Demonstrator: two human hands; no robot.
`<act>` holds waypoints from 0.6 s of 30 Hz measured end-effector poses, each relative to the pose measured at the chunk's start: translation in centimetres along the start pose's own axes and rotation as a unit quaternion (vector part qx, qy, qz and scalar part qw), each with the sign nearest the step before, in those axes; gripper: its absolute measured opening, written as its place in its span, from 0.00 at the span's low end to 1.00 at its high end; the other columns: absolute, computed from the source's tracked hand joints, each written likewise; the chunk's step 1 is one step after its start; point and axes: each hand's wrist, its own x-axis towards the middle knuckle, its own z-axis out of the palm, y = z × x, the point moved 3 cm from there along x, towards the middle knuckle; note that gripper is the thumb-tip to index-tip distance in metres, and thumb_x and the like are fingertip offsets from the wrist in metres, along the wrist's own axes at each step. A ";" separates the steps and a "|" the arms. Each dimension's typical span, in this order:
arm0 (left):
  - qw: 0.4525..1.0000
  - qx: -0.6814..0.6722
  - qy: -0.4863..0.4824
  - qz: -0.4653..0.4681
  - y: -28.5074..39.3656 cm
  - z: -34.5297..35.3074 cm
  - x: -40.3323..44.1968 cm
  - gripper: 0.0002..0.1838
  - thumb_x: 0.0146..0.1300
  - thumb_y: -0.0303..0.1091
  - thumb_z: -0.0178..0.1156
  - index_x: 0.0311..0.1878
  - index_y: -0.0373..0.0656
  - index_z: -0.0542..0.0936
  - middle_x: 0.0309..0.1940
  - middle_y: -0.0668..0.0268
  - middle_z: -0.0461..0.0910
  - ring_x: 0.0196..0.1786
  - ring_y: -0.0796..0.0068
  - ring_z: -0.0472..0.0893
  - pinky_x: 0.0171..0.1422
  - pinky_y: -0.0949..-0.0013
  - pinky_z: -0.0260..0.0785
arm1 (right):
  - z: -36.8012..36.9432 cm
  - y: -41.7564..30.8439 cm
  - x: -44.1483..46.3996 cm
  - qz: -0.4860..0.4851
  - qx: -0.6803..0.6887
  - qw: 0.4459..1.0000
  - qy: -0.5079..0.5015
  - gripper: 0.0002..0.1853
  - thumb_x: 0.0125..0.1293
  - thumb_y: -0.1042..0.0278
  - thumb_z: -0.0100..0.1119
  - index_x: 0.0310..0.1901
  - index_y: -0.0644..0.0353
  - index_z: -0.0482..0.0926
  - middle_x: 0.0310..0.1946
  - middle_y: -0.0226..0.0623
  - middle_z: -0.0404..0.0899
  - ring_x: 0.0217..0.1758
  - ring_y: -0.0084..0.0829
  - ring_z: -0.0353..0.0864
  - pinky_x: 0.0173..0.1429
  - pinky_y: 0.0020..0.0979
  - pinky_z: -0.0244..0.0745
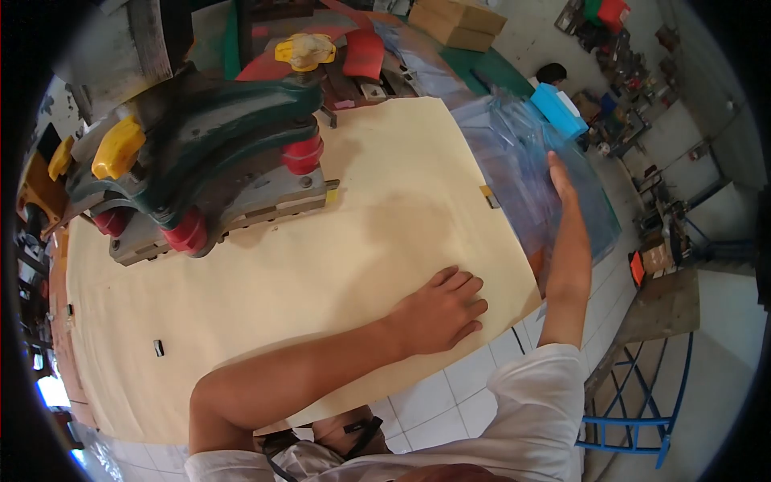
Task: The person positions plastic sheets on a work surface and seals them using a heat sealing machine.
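My left hand point(442, 312) rests palm down on a large cream-coloured sheet point(241, 309), near its right front corner. Its fingers are slightly bent and apart, with nothing visible in them. My right hand point(560, 177) reaches out over a pile of clear plastic sheets point(518, 177) beyond the cream sheet's right edge. It shows side-on with fingers stretched out, and whether it touches the plastic is unclear. A light-blue box point(560, 111) sits just past its fingertips. On the cream sheet's left part lies a small dark piece point(159, 348).
A dark green machine point(217, 120) with yellow knobs point(119, 147) and red cylindrical parts point(302, 154) stands over the sheet's far left. A cardboard box point(456, 22) is at the back. A blue metal frame point(634, 422) stands at right. Another person point(551, 74) is partly visible behind the blue box.
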 end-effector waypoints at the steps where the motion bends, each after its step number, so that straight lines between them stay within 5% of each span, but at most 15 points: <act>1: 1.000 0.001 -0.001 0.000 0.0 -0.1 0.0 0.13 0.66 0.41 0.59 0.44 0.40 0.78 0.52 0.55 0.72 0.60 0.57 0.71 0.72 0.54 0.60 | -0.1 -0.7 -0.7 -0.001 0.023 1.000 0.012 0.38 0.73 0.32 0.31 0.76 0.46 0.58 0.79 0.39 0.49 0.82 0.43 0.43 0.81 0.52 0.31; 5: 1.000 0.002 -0.006 0.002 0.1 -0.1 0.0 0.13 0.66 0.41 0.60 0.44 0.40 0.78 0.51 0.55 0.72 0.60 0.57 0.71 0.72 0.54 0.60 | 0.0 -3.7 -2.3 -0.102 -0.047 0.983 0.143 0.37 0.72 0.32 0.34 0.73 0.48 0.64 0.75 0.43 0.58 0.80 0.44 0.50 0.80 0.53 0.33; 8: 1.000 0.003 0.004 0.005 0.1 0.2 -0.1 0.13 0.66 0.41 0.60 0.44 0.40 0.77 0.51 0.56 0.72 0.59 0.56 0.71 0.72 0.54 0.60 | 0.1 -7.4 -4.2 -0.219 -0.111 0.947 0.207 0.33 0.72 0.39 0.45 0.71 0.51 0.68 0.70 0.46 0.67 0.76 0.45 0.59 0.79 0.49 0.46; 11: 1.000 -0.004 0.010 0.002 -0.2 0.5 -0.2 0.13 0.65 0.41 0.61 0.43 0.40 0.78 0.50 0.57 0.72 0.59 0.57 0.71 0.72 0.55 0.60 | 1.4 -12.6 -6.7 -0.307 -0.029 0.942 0.134 0.32 0.69 0.47 0.57 0.69 0.57 0.70 0.66 0.50 0.71 0.71 0.46 0.68 0.73 0.43 0.60; 13: 1.000 -0.006 0.007 -0.007 -0.3 0.6 -0.3 0.13 0.65 0.41 0.61 0.43 0.41 0.78 0.50 0.57 0.72 0.60 0.57 0.71 0.72 0.55 0.59 | 3.9 -14.7 -6.1 -0.248 0.026 0.968 -0.037 0.32 0.65 0.51 0.63 0.65 0.63 0.72 0.61 0.55 0.75 0.65 0.47 0.75 0.65 0.40 0.70; 18: 0.999 -0.037 -0.005 -0.010 -0.3 0.7 -0.3 0.13 0.65 0.41 0.61 0.42 0.41 0.79 0.50 0.57 0.72 0.60 0.58 0.70 0.74 0.55 0.56 | 8.2 -17.0 -1.7 -0.235 0.081 0.968 0.025 0.38 0.57 0.49 0.71 0.64 0.66 0.73 0.56 0.56 0.79 0.60 0.46 0.79 0.60 0.41 0.74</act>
